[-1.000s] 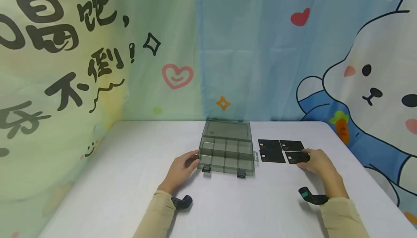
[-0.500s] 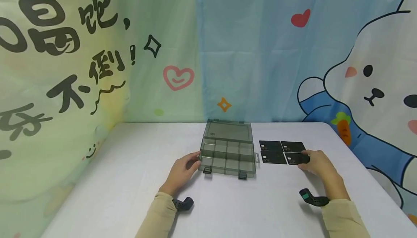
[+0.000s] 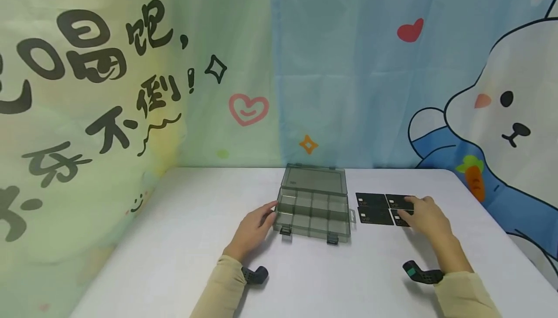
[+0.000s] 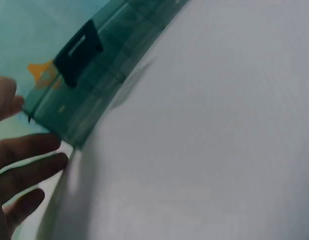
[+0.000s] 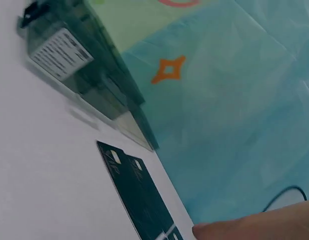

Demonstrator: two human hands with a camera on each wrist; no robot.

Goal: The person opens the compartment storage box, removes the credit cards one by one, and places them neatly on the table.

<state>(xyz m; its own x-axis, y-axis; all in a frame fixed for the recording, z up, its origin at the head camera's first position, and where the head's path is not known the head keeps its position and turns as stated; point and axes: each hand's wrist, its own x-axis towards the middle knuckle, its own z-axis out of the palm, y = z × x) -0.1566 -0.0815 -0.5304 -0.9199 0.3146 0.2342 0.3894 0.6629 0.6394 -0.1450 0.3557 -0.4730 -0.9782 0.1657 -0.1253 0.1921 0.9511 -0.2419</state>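
A translucent grey plastic organizer box stands on the white table with its lid folded back, showing bare compartments. At the box's left side is my left hand, thumb and index finger touching its edge. In the left wrist view, its spread fingers lie along the box's corner. To the right of the box, several black VIP cards lie flat in two rows. My right hand reaches over the front right card, hiding part of it, with thumb and index finger apart. Its index fingertip overlaps the back right card.
Two dark latches hang at the box's front. A small clear loop sticks out from its right side. The white table runs back to a printed curtain. Each wrist wears a black camera band.
The head view has shifted, so the scene sits further right. My right hand has moved from the front right card's right edge leftward and farther over the cards. The left hand stays at the box.
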